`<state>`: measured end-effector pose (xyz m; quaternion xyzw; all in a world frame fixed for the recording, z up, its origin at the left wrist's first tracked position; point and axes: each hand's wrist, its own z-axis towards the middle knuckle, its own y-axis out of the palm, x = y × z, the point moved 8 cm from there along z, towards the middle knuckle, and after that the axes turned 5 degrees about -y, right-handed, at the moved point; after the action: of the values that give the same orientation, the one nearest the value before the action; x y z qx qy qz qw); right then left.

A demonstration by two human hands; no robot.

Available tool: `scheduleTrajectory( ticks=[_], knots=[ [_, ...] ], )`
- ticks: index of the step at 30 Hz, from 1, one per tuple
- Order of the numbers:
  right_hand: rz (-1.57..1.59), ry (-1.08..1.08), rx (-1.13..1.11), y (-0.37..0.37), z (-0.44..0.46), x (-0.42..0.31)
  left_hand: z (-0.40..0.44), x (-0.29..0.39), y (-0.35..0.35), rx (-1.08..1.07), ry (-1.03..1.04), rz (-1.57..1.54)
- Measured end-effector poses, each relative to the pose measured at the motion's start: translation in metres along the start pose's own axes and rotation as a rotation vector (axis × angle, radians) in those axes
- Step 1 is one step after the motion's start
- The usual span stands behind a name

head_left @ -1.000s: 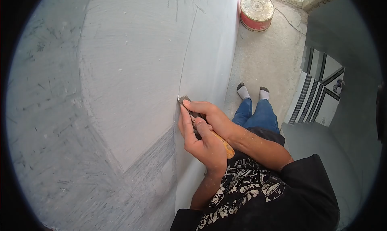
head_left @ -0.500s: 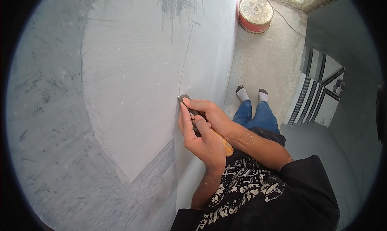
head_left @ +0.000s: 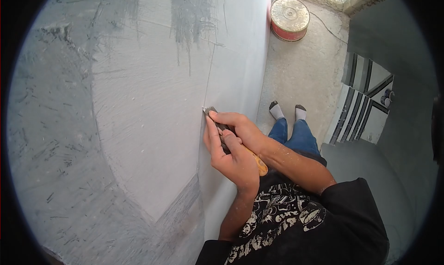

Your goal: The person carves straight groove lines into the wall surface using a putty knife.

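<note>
Both hands are wrapped round a scraper (head_left: 262, 167) with a dark metal blade and a yellow, worn-looking handle. My left hand (head_left: 233, 161) holds it from below, its fingers stretched along the blade. From the other side my right hand (head_left: 238, 126) grips it, with a fingertip pressed near the blade's end. The tip touches a pale grey surface (head_left: 148, 107) at a thin dark line. That line runs up toward dark grey streaks (head_left: 192, 15). Most of the blade is hidden by my fingers.
A round red tin (head_left: 289, 31) with a dirty lid stands on the concrete floor (head_left: 307, 70), near a thin cable. Panels with black stripes (head_left: 354, 112) lie at the right beside a grey wall (head_left: 411, 93). My socked feet (head_left: 277, 110) are on the floor.
Markings on the pale surface sit lower in view, so the blade tip is nearer the dark streaks along the line. The grip of both hands looks the same.
</note>
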<state>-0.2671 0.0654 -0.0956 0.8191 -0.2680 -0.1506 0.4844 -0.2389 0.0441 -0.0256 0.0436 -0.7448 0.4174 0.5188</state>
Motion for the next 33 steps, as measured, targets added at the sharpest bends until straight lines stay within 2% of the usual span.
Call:
scheduleTrajectory(
  ticks=[7,10,13,16,19,22,25,33],
  knots=[
    [0.044,0.022,-0.067,-0.006,0.006,-0.005,0.005,0.010,0.010,-0.013,0.011,-0.019],
    [0.073,0.030,0.030,0.006,-0.003,-0.019,0.008,0.011,0.014,-0.027,0.102,0.036],
    [0.045,0.014,0.057,-0.018,0.014,-0.010,0.010,0.015,0.018,-0.029,0.014,0.009],
    [0.039,-0.003,-0.065,-0.012,0.013,-0.017,0.012,0.015,0.021,-0.015,0.089,0.051],
    [0.043,-0.021,-0.014,-0.012,0.015,-0.021,0.017,0.017,0.024,-0.039,0.130,0.048],
    [0.017,-0.060,0.034,-0.018,0.018,-0.025,0.018,0.018,0.027,-0.042,0.119,0.048],
    [0.003,-0.050,-0.082,-0.010,0.014,-0.033,0.019,0.025,0.029,-0.046,0.083,0.015],
    [0.021,-0.054,-0.050,-0.015,0.022,-0.038,0.023,0.029,0.037,-0.058,0.060,0.008]
  ],
)
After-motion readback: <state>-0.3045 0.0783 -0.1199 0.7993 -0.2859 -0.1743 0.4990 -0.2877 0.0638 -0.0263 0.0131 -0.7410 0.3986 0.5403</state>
